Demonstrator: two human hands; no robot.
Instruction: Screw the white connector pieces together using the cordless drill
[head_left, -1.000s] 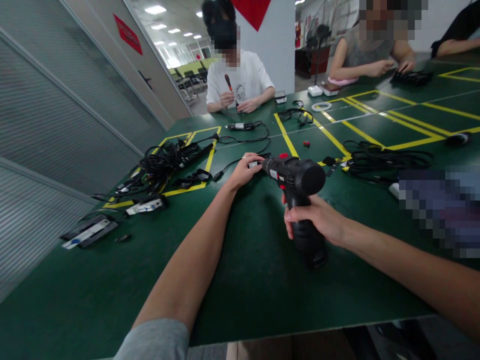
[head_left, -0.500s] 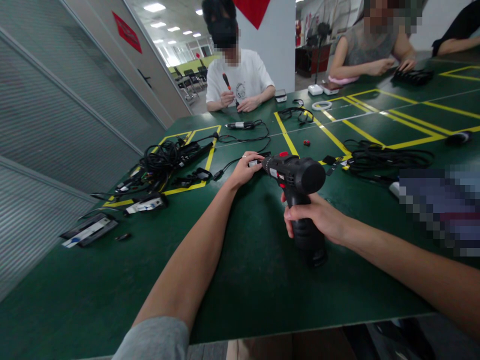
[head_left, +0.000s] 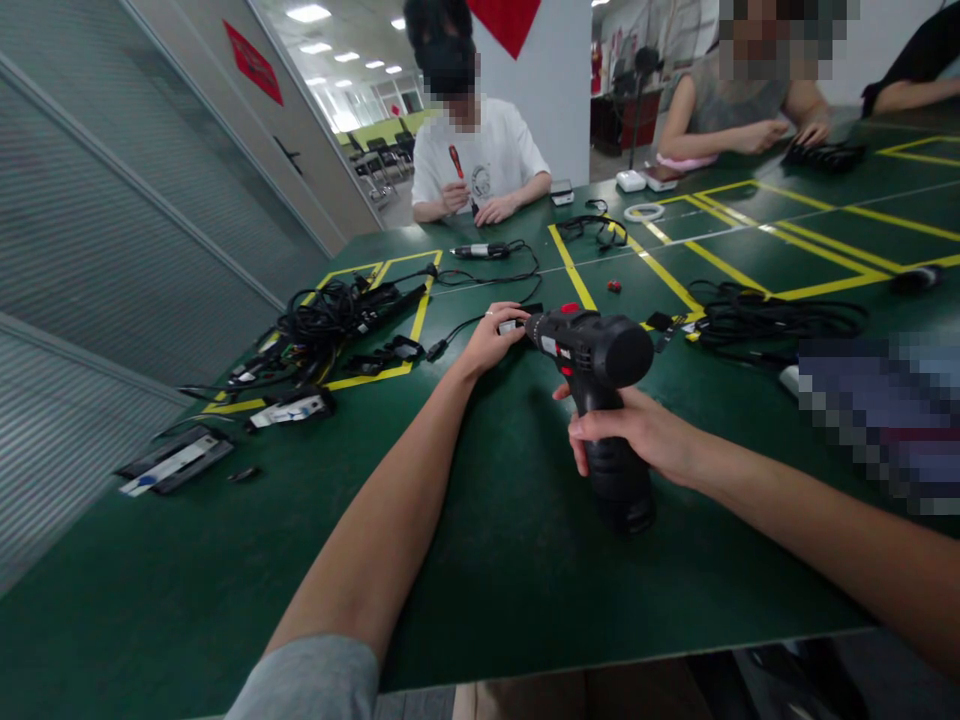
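My right hand (head_left: 637, 430) is wrapped round the grip of a black cordless drill (head_left: 592, 345) with red and white markings. The drill's chuck points left and away, its tip close to the fingers of my left hand (head_left: 495, 338). With those fingers I hold a small black device with a white label (head_left: 511, 326) on the green table (head_left: 525, 580). A cable with a plug (head_left: 437, 350) lies just left of that hand. The drill partly hides the device and the place where its tip meets it.
A heap of black cables (head_left: 326, 320) and opened casings (head_left: 180, 460) lie at the left. More cables (head_left: 780, 310) lie at the right, near a blurred-out object. Across the table a person in white (head_left: 480, 160) holds a screwdriver (head_left: 456, 162); other people sit at the back right.
My right index finger has stretched slightly forward off the drill's trigger area. The drill and my left hand have barely moved. The person opposite has shifted the screwdriver a little.
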